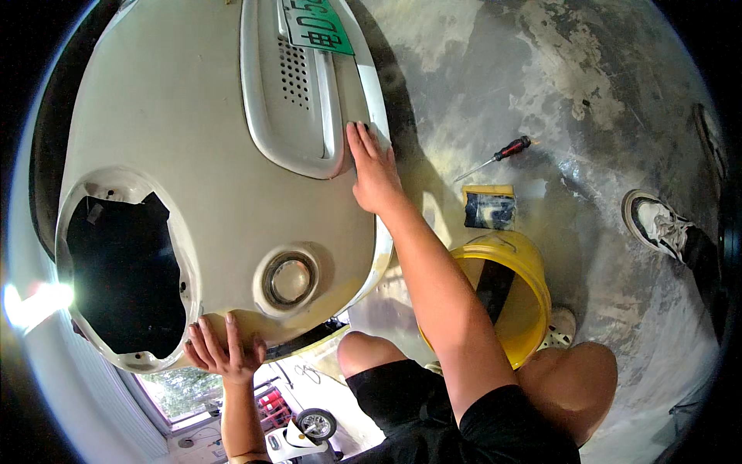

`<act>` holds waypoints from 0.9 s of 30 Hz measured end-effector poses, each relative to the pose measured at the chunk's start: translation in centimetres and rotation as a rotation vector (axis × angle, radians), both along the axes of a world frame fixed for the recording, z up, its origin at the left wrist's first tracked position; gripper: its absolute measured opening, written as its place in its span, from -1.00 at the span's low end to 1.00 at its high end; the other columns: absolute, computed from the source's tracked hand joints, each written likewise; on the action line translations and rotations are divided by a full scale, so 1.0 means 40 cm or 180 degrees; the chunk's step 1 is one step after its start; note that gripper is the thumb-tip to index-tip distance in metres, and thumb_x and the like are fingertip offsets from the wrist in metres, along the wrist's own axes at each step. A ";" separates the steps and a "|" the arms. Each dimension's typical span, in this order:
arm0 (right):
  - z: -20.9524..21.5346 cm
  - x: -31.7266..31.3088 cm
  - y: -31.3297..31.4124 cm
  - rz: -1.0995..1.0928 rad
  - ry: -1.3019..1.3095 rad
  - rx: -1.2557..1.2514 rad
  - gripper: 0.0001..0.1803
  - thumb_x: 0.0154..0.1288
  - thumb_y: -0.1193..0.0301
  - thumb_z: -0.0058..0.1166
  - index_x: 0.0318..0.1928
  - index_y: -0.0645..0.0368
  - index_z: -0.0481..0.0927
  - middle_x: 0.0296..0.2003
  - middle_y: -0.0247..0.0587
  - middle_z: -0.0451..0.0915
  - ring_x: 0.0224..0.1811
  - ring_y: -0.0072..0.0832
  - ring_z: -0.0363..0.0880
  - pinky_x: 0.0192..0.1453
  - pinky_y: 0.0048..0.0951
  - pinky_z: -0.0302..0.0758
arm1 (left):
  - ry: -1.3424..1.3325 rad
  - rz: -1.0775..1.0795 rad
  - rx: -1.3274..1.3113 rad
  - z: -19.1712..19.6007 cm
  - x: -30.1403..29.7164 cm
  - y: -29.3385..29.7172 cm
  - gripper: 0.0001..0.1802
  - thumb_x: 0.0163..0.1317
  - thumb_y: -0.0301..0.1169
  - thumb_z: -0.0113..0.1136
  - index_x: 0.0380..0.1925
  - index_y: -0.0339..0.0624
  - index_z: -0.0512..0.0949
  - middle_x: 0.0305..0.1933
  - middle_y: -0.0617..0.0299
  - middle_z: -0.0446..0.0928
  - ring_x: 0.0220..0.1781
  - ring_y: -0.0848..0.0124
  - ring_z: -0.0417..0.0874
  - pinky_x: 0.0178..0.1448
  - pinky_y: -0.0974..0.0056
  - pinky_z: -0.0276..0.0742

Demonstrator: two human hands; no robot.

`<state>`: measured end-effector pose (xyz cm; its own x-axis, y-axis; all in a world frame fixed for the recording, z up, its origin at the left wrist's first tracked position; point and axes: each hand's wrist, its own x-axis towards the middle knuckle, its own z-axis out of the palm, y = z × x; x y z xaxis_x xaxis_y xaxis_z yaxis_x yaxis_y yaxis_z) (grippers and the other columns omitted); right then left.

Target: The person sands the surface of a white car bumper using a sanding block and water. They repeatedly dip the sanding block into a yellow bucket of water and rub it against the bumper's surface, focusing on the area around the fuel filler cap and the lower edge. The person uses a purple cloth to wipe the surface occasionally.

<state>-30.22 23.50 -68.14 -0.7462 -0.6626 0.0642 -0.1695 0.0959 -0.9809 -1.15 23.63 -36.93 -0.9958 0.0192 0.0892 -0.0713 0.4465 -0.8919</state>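
Note:
A pale beige-grey car front panel [216, 147] fills the upper left. My right hand [375, 174] rests flat on it beside the raised grille frame [334, 131], with its fingers stretched out. Lower left, my left hand [224, 349] touches the panel's near edge with spread fingers, between a large dark headlight opening [120, 271] and a round lamp [291, 279]. Neither hand shows anything held. A green number plate [318, 27] sits above the perforated grille. Yellowish patches show along the panel's lower edge.
A yellow bucket [539, 263] stands by my knees, partly behind my right forearm. Beyond it lie a black-and-yellow pad [489, 209] and a red-and-black screwdriver [506, 151]. Another person's shoe [657, 223] is at the right. A wheeled vehicle [297, 441] appears at the bottom.

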 end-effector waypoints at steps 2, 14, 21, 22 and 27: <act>0.008 0.048 0.016 0.0059 -0.0069 -0.0020 0.14 0.15 0.69 0.18 0.68 -0.02 -0.09 0.69 -0.14 -0.10 0.71 -0.03 -0.05 0.66 0.33 -0.02 | -0.0049 0.0030 -0.0016 0.003 0.014 0.000 -0.34 0.44 0.16 -0.09 0.32 0.06 0.62 0.47 -0.23 0.43 0.56 -0.20 0.33 0.67 -0.31 -0.09; 0.007 0.038 0.008 0.0137 -0.0430 -0.0594 0.09 0.13 0.83 0.00 0.67 0.01 -0.01 0.69 -0.10 -0.07 0.71 -0.02 -0.06 0.67 0.31 -0.05 | -0.0076 0.0000 -0.0080 0.002 0.016 -0.001 -0.35 0.45 0.15 -0.09 0.30 0.04 0.62 0.45 -0.27 0.44 0.55 -0.22 0.34 0.64 -0.34 -0.03; -0.018 -0.066 -0.024 0.0020 -0.0340 -0.0917 0.07 0.15 0.80 0.07 0.67 0.08 0.00 0.67 -0.01 -0.05 0.69 0.03 -0.01 0.68 0.27 -0.03 | -0.0104 -0.0111 -0.0036 0.007 -0.003 -0.004 -0.34 0.43 0.15 -0.09 0.29 0.02 0.63 0.46 -0.28 0.42 0.54 -0.23 0.35 0.63 -0.35 -0.02; -0.024 -0.089 -0.040 -0.0046 -0.0228 -0.0895 0.07 0.15 0.80 0.06 0.67 0.07 0.00 0.67 -0.02 -0.03 0.69 0.02 -0.01 0.67 0.27 -0.02 | -0.0052 -0.0104 -0.0016 0.002 0.001 -0.011 -0.34 0.43 0.17 -0.09 0.27 0.03 0.64 0.45 -0.28 0.43 0.54 -0.24 0.35 0.63 -0.36 -0.03; 0.049 0.164 0.065 0.0380 -0.0833 -0.0613 0.11 0.06 0.85 0.02 0.66 0.03 0.06 0.67 -0.05 -0.02 0.70 0.00 -0.02 0.68 0.30 -0.05 | -0.0118 0.0040 -0.0138 0.020 0.020 0.022 -0.35 0.43 0.10 -0.06 0.32 -0.02 0.58 0.48 -0.26 0.40 0.55 -0.23 0.34 0.64 -0.35 -0.02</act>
